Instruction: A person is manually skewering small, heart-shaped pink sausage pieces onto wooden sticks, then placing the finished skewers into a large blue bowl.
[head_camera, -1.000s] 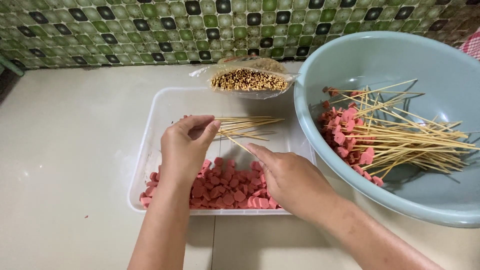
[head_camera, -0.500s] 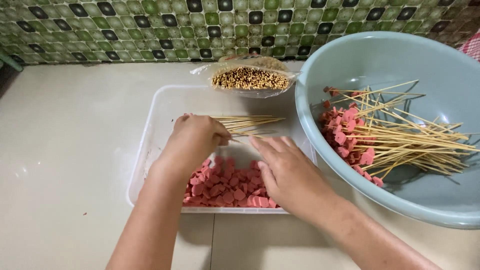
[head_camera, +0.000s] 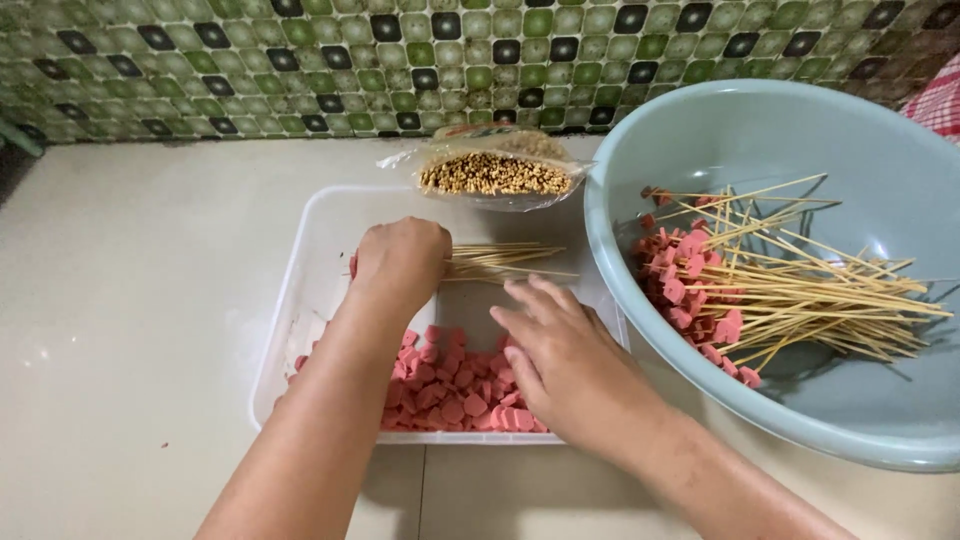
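Pale counter (head_camera: 130, 300): white tray (head_camera: 300, 300) of pink slices (head_camera: 450, 385), left hand (head_camera: 400, 262) fisted over skewers (head_camera: 500, 262), right hand (head_camera: 560, 350) spread.

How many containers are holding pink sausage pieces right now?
2. The clear tray in the middle, under both hands, holds loose pieces. The pale blue basin at right holds pieces already on bamboo skewers. The bag behind the tray shows only stick ends.

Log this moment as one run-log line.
left hand: over bare skewers, grip unclear | right hand: flat, open, over pink slices | tray: holds both | basin: loaded skewers
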